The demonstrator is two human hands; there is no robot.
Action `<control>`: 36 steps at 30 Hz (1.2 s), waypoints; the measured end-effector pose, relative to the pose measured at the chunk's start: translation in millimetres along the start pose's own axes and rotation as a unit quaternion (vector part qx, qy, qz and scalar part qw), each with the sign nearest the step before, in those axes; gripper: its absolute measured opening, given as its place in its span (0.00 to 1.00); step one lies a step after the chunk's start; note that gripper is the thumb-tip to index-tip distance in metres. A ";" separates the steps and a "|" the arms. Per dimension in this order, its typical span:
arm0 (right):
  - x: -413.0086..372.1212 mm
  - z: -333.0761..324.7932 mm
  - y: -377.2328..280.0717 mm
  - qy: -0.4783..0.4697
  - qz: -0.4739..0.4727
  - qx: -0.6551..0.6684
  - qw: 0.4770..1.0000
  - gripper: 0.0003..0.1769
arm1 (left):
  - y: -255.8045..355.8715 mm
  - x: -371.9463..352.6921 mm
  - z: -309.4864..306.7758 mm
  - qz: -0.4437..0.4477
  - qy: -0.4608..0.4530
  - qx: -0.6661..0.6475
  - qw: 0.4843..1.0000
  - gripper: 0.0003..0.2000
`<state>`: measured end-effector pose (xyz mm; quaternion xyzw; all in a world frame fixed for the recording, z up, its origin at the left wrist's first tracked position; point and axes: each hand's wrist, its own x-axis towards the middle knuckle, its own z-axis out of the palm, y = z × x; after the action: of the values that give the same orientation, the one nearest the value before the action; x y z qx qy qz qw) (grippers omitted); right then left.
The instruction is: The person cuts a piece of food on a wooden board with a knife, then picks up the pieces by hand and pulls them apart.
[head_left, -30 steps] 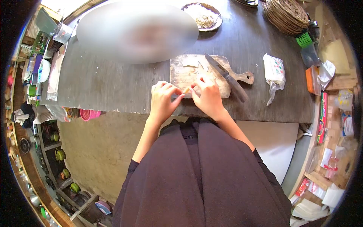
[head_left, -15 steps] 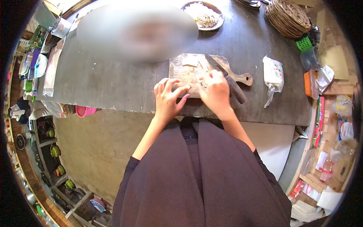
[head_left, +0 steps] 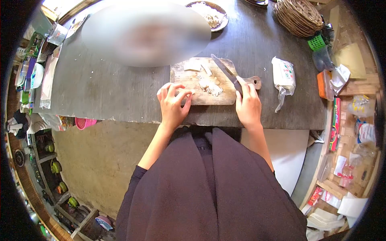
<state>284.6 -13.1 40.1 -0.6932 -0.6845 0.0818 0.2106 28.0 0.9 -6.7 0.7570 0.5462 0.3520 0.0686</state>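
Note:
A wooden cutting board [head_left: 223,98] with a handle lies near the table's front edge. On its middle is a small heap of pale chopped pieces [head_left: 210,86], with a flat whitish slab [head_left: 192,65] and a narrow pale strip [head_left: 206,70] behind. My right hand [head_left: 248,105] is closed round the handle of a knife [head_left: 226,69], whose blade points away and left over the board's right side. At the board's left front edge, my left hand [head_left: 173,103] has its fingers curled, thumb and forefinger drawn together; a tiny pale bit shows at the tips, too small to name.
A plastic-wrapped white packet [head_left: 284,76] lies right of the board. Farther back stand a bowl of pale shreds [head_left: 220,27] and a stack of woven baskets [head_left: 298,18]. A blurred patch hides the table's back left. Shelves hold an orange-lidded box [head_left: 323,84].
My right hand has moved from the chopped pieces to the right and taken hold of the knife's handle. The heap is now uncovered. My left hand stays by the board's front left, fingers slightly more curled.

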 end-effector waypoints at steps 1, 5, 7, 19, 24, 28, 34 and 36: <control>-5.2 -7.5 -5.5 -0.006 0.004 0.034 0.999 0.26 | 0.4 0.2 0.5 -0.001 -0.001 0.002 1.000 0.07; -27.4 -21.9 -13.1 -0.055 -0.031 0.184 0.981 0.27 | 5.5 -0.8 0.4 -0.001 0.004 0.002 1.000 0.11; -38.7 -13.8 -9.6 -0.076 -0.068 0.222 0.970 0.29 | 5.8 0.6 1.0 -0.008 0.000 0.008 1.000 0.11; -69.2 3.3 -20.0 -0.234 -0.062 0.139 0.960 0.41 | 5.5 -1.9 5.7 0.003 0.026 0.042 0.999 0.10; -65.4 1.3 -23.0 -0.245 -0.045 0.130 0.960 0.41 | 5.4 -0.8 5.1 -0.002 0.019 0.039 0.999 0.10; -58.4 -7.8 -28.8 -0.285 -0.034 0.117 0.951 0.40 | 4.8 -0.5 4.7 -0.005 0.013 0.038 0.999 0.10; -60.1 -9.5 -31.3 -0.289 -0.041 0.109 0.950 0.39 | 2.8 -0.9 5.5 0.000 0.009 0.038 0.999 0.11; -61.7 -9.3 -31.8 -0.291 -0.043 0.108 0.949 0.39 | 0.6 -2.2 6.6 -0.011 0.002 0.028 1.000 0.10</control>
<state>256.3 -76.3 50.5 -0.5823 -0.7320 0.3449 0.0791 32.2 0.6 -12.3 0.7520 0.5643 0.3371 0.0499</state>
